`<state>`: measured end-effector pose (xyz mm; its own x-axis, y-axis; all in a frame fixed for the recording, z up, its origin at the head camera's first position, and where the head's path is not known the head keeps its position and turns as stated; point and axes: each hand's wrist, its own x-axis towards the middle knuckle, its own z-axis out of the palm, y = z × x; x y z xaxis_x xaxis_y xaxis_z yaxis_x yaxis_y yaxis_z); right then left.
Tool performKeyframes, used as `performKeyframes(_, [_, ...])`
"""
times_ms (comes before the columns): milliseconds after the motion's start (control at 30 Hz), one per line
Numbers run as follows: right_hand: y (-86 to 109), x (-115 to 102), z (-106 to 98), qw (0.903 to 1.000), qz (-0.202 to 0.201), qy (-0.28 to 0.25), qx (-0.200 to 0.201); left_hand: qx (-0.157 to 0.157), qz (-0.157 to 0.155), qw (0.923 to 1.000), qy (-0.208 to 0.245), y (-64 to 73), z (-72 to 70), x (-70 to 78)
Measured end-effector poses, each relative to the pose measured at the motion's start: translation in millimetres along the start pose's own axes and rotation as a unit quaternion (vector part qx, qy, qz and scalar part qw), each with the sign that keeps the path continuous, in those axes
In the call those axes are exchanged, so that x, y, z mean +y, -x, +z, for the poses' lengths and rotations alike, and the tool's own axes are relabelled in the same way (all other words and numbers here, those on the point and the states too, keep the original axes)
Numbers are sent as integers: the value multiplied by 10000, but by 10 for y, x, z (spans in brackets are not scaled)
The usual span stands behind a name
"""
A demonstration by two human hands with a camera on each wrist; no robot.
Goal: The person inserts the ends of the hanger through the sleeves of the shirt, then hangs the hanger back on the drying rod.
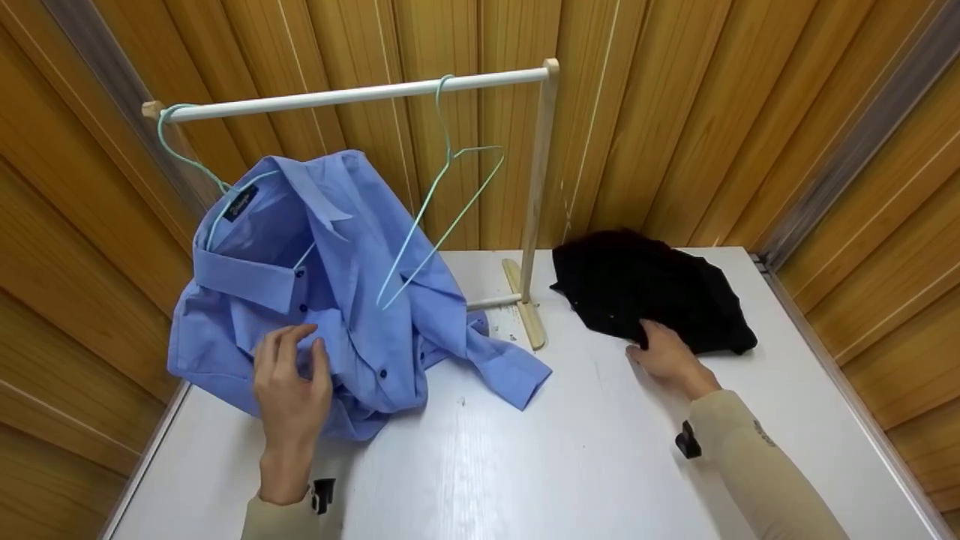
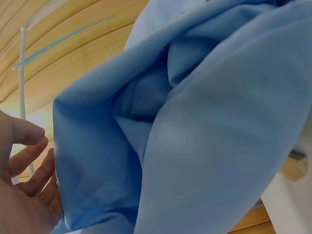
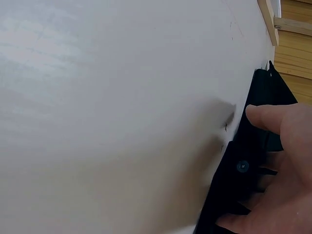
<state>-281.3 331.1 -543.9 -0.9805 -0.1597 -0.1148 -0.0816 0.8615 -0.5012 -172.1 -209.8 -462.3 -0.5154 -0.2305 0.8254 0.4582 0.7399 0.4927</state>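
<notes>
A light-blue button-up shirt (image 1: 390,330) hangs askew on a pale-green wire hanger (image 1: 191,161) at the rack's left end, its collar open and one sleeve lying on the table. In front of it is my left hand (image 1: 289,382), fingers loosely bent and thumb apart, gripping nothing. The left wrist view shows that hand (image 2: 31,190) beside the blue cloth (image 2: 195,146). At the right, a black garment (image 1: 637,285) with a button lies bunched on the table. My right hand (image 1: 671,360) touches its near edge, thumb and fingers spread apart; some fingertips are hidden among the dark folds.
A rack with a white rail (image 1: 360,93) and wooden posts stands on the white table (image 1: 480,465). Another wire hanger (image 1: 431,232) hangs from the rail, in front of the shirt's sleeve. Wood-panelled walls (image 1: 660,112) close in the back and sides.
</notes>
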Motion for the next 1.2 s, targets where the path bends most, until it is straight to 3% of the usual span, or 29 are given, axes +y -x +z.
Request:
performKeyframes(600, [170,-49,-2,9977,-297,588,-173,-774,81,9961,427,259,294,142])
performKeyframes(700, [216,-67,-21,9982,-214,490,-285,-831,121,9953,484,288,326,160])
performKeyframes(833, [254,-98,-77,9987,221,229,-399,-842,186,9949,517,315,353,183])
performKeyframes(933, [251,-105,-94,9990,416,140,-103,-923,222,9938,580,335,365,191])
performKeyframes(1100, [197,-87,-38,9922,286,428,1137,-1080,254,9914,687,357,386,220])
performKeyframes(1200, [148,-83,-4,9861,288,457,1569,-1202,240,9900,699,366,400,244])
